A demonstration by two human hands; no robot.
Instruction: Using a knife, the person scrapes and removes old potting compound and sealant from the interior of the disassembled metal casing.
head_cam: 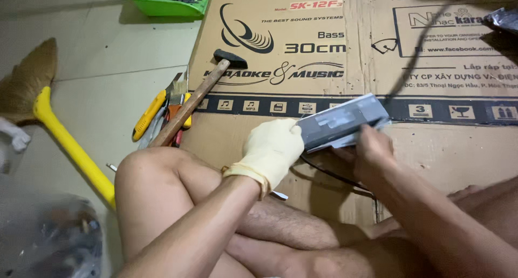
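My left hand [272,148], in a pale yellow rubber glove, grips the left end of a flat grey rectangular box [341,121] held above the cardboard. On the box's right underside my bare right hand [371,148] holds it too. A black cable [415,56] runs from the box's far end up to the right. Below the box another stretch of black cable [329,173] lies on the cardboard. My bent knee [145,175] is just left of the gloved hand.
A flattened printed cardboard sheet [324,40] covers the floor. A wooden-handled hammer [191,102], a yellow utility knife [148,116] and other hand tools lie at its left edge. A yellow-handled broom [65,137], a green tray [162,2] and a clear plastic bag [48,235] sit around.
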